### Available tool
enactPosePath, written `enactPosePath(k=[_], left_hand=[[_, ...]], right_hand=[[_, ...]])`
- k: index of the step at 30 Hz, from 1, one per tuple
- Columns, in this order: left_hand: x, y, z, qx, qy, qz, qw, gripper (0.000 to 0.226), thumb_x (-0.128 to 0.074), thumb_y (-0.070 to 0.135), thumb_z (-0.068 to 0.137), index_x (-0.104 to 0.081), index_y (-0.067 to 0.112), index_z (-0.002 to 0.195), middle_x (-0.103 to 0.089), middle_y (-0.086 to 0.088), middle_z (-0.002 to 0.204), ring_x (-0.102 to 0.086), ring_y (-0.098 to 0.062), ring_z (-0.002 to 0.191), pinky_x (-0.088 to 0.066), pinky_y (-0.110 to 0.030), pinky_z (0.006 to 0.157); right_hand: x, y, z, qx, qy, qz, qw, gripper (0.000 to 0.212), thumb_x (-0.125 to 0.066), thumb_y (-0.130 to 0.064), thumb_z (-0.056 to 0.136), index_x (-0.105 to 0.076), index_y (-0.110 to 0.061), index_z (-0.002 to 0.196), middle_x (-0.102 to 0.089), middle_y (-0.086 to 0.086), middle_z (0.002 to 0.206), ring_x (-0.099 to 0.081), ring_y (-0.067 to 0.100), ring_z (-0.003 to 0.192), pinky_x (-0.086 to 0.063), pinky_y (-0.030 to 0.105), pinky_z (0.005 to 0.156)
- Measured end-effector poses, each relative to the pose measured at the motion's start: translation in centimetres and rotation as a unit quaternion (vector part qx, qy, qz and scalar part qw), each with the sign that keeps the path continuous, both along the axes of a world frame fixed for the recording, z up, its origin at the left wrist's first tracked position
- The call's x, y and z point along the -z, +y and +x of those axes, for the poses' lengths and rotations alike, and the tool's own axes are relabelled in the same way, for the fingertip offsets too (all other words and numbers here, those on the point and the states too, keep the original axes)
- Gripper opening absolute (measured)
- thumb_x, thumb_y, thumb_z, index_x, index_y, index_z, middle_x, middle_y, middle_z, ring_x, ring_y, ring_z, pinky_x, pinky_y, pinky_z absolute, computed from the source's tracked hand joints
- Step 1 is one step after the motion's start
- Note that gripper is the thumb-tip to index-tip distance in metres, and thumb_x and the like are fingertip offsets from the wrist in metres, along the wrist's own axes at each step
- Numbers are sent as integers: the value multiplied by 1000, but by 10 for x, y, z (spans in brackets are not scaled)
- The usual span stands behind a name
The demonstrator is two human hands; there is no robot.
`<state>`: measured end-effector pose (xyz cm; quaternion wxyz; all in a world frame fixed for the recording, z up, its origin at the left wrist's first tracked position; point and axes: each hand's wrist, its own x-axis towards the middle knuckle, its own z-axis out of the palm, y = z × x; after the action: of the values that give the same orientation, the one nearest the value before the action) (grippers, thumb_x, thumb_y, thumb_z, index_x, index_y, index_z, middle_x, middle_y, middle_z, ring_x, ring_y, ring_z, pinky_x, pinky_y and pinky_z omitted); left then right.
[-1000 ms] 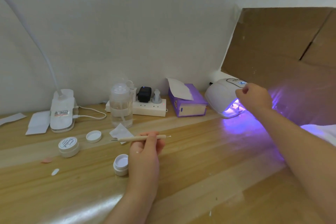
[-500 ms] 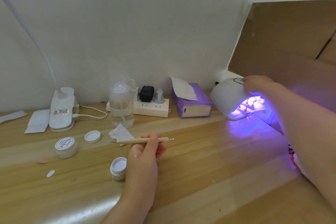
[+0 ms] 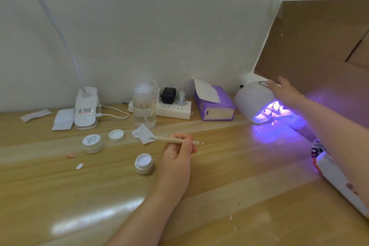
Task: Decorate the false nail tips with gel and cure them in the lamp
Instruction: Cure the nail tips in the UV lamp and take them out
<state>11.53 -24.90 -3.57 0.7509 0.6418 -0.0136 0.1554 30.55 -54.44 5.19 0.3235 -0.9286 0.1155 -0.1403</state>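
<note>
Now finds the right hand (image 3: 283, 94) spread over the crown of the curing lamp (image 3: 253, 98), fingers straight and slightly apart, beside the dark display panel; cannot tell whether pressing a button. Had that hand curled at the lamp's glowing mouth a second ago, then sliding up over the shell half a second later. Suggests a set of nail tips (image 3: 272, 109) just delivered: small shapes on stands inside the violet-lit opening, too small to show any decoration. Points, as a judgement, to the curing step under way, perhaps with the timer being set.

Keeps the left hand (image 3: 177, 154) where it was, near the middle of the wooden table (image 3: 239, 175), fingers and thumb curled round a wooden dotting tool (image 3: 173, 140) held level, metal tip to the right. Leaves an open gel jar (image 3: 143, 164) just left of that hand, its lid (image 3: 116, 135) farther back, and a capped jar (image 3: 92, 143) beside the lid. Leaves a pink loose tip (image 3: 71, 154) and a white loose tip (image 3: 79, 166) lying to the left, apparently awaiting work.

As for writing: shows a script name on the capped jar's top, too blurred to read. Shows a red-and-black sticker on the desk lamp base (image 3: 85, 110), likewise unreadable. Shows large red lettering on a white packet (image 3: 319, 152) under the right forearm, cut off and washed violet. Offers no legible brand on the purple tissue box (image 3: 215, 106).
</note>
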Motion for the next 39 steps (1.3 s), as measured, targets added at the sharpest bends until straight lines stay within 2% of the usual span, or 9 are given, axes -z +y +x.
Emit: enactPosePath(k=[5,8,11,17,22,26,31,35,39], left_hand=[[-2,1,-15,28,-44,68,996,12,-46,28,97,-57,27,92,-64,13,83,-59,-2,85,-42,-6,75],[-7,-3,-21,16,-55,42,997,13,-44,32,95,-56,29,91,-62,13,81,-58,-6,87,-44,-14,80],[-23,-1,-22,-16,-39,22,999,16,-44,18,99,-54,25,89,-60,5,83,-57,-15,88,-46,-28,85],[-48,66,-44,-74,-59,216,972,16,-39,21,100,-48,27,89,-57,3,84,-54,-2,75,-39,-9,61],[-61,129,-68,-128,-113,443,880,25,-34,19,101,-58,14,98,-61,-2,92,-56,-21,88,-45,-36,74],[-64,176,-85,-199,-70,572,793,15,-36,12,99,-50,14,96,-54,2,94,-47,-21,91,-37,-31,71],[-64,219,-103,-236,-50,687,686,17,-39,8,95,-49,13,107,-54,-2,102,-43,-20,95,-22,-24,66],[-59,245,-116,-241,-52,678,692,13,-44,7,94,-57,7,98,-58,-8,92,-47,-25,89,-30,-31,65],[-46,263,-135,-259,-48,613,745,19,-48,14,96,-61,11,110,-62,-3,98,-48,-21,92,-38,-27,76]], right_hand=[[1,65,-58,-70,-59,-80,993,28,-48,-20,94,-62,-2,111,-64,18,106,-56,31,99,-40,32,80],[-9,117,-99,-139,-81,-161,974,26,-48,-16,89,-61,1,76,-60,16,73,-50,26,71,-44,35,65],[-21,168,-141,-228,-151,-153,950,23,-49,-18,87,-67,-7,78,-59,-6,61,-49,10,60,-41,26,58],[-33,235,-199,-394,-129,-13,910,15,-57,-23,89,-71,-20,94,-55,-20,54,-47,-1,50,-35,12,52],[-20,297,-224,-467,-128,77,871,20,-56,-30,91,-71,-23,103,-68,-5,72,-57,3,62,-48,22,61],[-4,338,-239,-514,-111,156,836,24,-52,-10,91,-67,-26,82,-66,1,76,-60,13,69,-52,26,66],[23,387,-255,-478,-203,192,833,19,-59,-9,82,-70,-10,98,-64,1,69,-55,15,58,-49,36,59],[42,424,-265,-438,-257,188,840,21,-59,-15,90,-70,-12,107,-69,-7,80,-64,7,67,-49,19,64],[54,449,-270,-406,-183,286,849,22,-58,-21,92,-68,-16,73,-66,-7,58,-60,2,50,-42,11,54]])
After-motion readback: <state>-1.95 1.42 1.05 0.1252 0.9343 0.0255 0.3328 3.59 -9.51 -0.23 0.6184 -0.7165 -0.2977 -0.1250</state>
